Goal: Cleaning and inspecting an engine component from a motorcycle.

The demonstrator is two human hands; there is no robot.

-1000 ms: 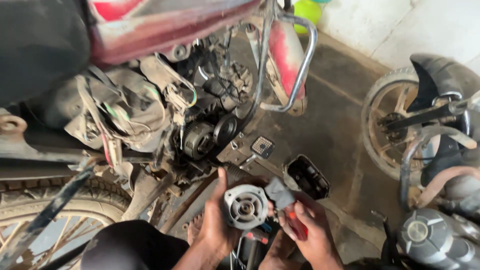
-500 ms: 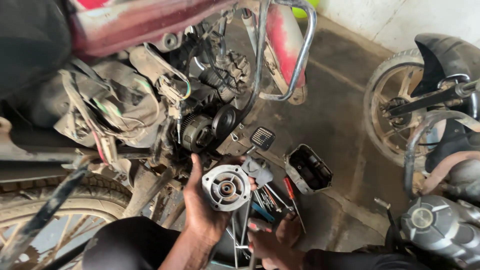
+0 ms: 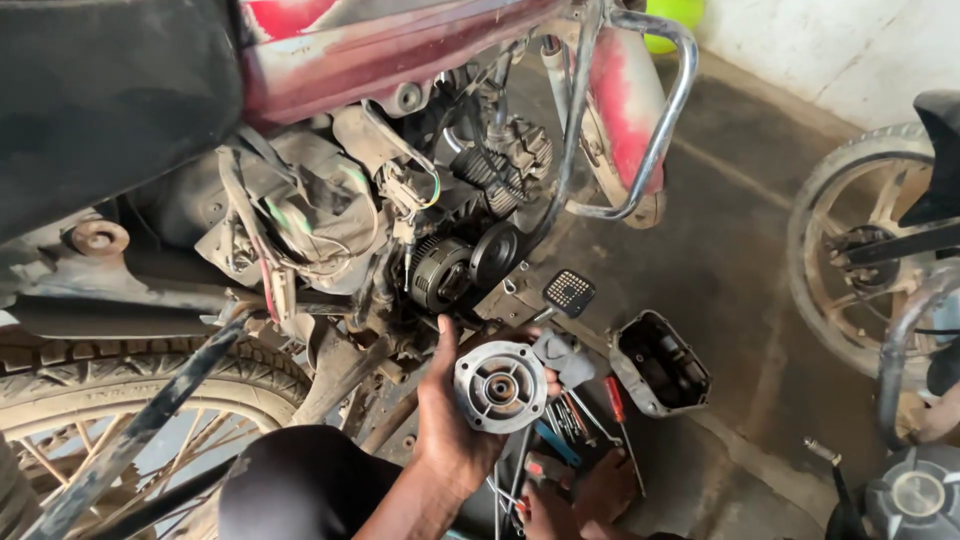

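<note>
Fingers of the left hand (image 3: 450,425) wrap the rim of a round grey metal clutch hub (image 3: 500,385), thumb up one side, so the grip is closed on the hub's edge and leaves its face uncovered. That looks chosen to keep the recessed centre and bolt holes open to view. Its face points up toward the camera; being a disc, it has no long side, and its bore axis runs roughly from palm to viewer. It is held in the air just below the open engine side (image 3: 450,270) of the red motorcycle (image 3: 400,60). Beyond the grip's fingertips lie a grey rag (image 3: 563,357) and a dark engine cover (image 3: 660,365), hollow side up. Beneath the grip, the right hand (image 3: 590,495) reaches among screwdrivers (image 3: 615,420) on the floor (image 3: 740,230); whether it holds one I cannot tell.
</note>
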